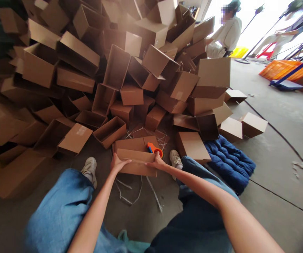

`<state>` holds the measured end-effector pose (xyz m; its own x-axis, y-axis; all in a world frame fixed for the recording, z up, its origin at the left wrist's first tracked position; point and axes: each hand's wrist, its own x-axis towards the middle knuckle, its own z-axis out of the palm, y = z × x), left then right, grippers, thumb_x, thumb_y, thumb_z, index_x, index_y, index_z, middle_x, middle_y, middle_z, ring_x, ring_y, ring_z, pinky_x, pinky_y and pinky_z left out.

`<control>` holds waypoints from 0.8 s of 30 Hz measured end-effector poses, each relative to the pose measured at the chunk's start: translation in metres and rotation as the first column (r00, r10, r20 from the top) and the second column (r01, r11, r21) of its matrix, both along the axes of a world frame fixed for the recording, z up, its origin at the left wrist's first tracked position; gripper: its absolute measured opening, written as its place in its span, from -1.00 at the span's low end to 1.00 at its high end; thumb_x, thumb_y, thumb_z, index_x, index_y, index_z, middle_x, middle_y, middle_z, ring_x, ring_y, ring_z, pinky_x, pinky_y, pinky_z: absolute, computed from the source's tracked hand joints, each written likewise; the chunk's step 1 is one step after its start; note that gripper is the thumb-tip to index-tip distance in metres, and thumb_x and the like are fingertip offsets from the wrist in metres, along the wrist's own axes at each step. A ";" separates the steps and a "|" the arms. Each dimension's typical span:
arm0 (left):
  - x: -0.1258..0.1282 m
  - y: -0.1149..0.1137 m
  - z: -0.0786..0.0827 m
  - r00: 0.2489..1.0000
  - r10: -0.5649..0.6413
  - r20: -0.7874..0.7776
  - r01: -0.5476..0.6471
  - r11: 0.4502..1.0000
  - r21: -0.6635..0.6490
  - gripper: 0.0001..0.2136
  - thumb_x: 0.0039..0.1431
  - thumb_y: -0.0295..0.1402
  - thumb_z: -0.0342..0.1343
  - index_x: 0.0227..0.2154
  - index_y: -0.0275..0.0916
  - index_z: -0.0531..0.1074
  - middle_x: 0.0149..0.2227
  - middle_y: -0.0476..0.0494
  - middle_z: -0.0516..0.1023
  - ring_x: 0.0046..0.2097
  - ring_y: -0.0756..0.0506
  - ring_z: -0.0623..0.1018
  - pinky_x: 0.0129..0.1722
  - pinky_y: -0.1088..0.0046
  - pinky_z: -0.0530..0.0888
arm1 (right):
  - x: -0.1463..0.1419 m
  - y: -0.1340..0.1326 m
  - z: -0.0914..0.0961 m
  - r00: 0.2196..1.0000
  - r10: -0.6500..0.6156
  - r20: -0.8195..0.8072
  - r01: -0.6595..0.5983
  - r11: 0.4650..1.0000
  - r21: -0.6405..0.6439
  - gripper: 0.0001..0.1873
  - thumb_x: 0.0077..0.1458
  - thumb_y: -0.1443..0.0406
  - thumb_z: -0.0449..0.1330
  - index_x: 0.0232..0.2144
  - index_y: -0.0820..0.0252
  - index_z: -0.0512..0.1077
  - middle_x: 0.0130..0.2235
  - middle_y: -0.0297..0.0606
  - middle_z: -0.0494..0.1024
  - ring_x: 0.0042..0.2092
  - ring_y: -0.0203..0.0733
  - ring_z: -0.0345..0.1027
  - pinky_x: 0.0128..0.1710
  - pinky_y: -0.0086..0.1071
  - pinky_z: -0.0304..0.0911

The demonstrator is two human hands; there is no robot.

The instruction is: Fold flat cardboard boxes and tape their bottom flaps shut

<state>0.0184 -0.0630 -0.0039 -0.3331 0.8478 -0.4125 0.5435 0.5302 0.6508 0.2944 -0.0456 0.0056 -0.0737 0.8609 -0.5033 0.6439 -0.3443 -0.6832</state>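
Between my knees I hold a brown cardboard box (137, 168), long and low, by its two ends. My left hand (119, 163) grips the left end, thumb lying along the upper edge. At the other end my right hand (157, 162) has its thumb on top too; the fingers of both hands are partly hidden. Just beyond the box lies flat folded cardboard (132, 144). An orange tape dispenser (153, 149) with a blue part rests on that cardboard, close to my right hand, its lower part hidden.
A large heap of cardboard boxes (138, 77) rises in front. Loose white straps (130, 200) lie on the floor. A blue cushion (229, 163) is at my right, with an orange crate (283, 69) farther off. Two people (229, 31) sit at the upper right.
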 end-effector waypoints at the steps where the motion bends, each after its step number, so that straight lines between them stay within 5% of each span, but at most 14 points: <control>1: 0.003 0.000 0.003 0.999 0.011 -0.032 -0.012 1.000 -0.029 -0.08 -0.23 -0.06 0.53 0.14 -0.28 0.17 0.25 -0.61 0.37 0.27 -0.48 0.43 0.17 0.05 0.38 | -0.001 0.000 0.000 1.000 -0.012 0.011 0.012 1.000 -0.013 -0.01 -0.31 0.01 0.51 0.06 0.12 0.07 0.17 0.00 0.28 0.25 0.15 0.24 0.23 -0.09 0.20; 7: 0.013 0.000 0.007 0.991 0.005 -0.133 -0.010 0.999 -0.038 -0.14 -0.22 -0.03 0.50 0.09 -0.22 0.20 0.23 -0.49 0.39 0.23 -0.44 0.48 0.10 0.15 0.44 | -0.008 -0.003 0.004 0.991 -0.086 0.106 0.094 0.993 -0.076 -0.08 -0.15 0.12 0.45 0.13 0.18 0.04 0.18 0.11 0.35 0.20 0.22 0.33 0.17 -0.08 0.22; 14: 0.008 0.000 0.002 0.991 -0.001 -0.137 0.000 1.000 -0.006 -0.17 -0.19 -0.04 0.50 0.09 -0.25 0.26 0.20 -0.51 0.46 0.21 -0.45 0.51 0.11 0.13 0.45 | -0.009 -0.007 0.003 0.983 -0.088 0.164 0.098 0.993 -0.058 -0.05 -0.14 0.09 0.49 0.17 0.11 0.07 0.16 0.01 0.43 0.20 0.19 0.38 0.16 -0.09 0.26; 19: -0.022 0.002 0.001 0.965 0.022 0.262 -0.051 0.993 0.104 -0.38 -0.04 -0.28 0.45 0.09 -0.30 0.39 0.13 -0.41 0.58 0.15 -0.31 0.58 0.11 0.25 0.48 | 0.011 0.008 0.004 0.992 -0.052 -0.114 0.046 0.997 -0.060 -0.10 -0.18 0.06 0.53 0.11 0.08 0.18 0.06 -0.10 0.50 0.14 0.07 0.42 0.06 -0.17 0.39; 24: -0.042 0.000 -0.006 0.839 0.140 0.526 -0.222 0.970 0.097 -0.56 0.05 -0.31 0.37 0.02 -0.27 0.55 0.09 -0.25 0.64 0.20 -0.25 0.55 0.20 0.27 0.43 | 0.026 0.010 0.002 0.877 -0.099 -0.470 0.012 0.983 -0.184 -0.27 -0.12 0.08 0.48 0.02 0.04 0.23 0.12 -0.18 0.47 0.07 -0.07 0.48 -0.05 -0.24 0.49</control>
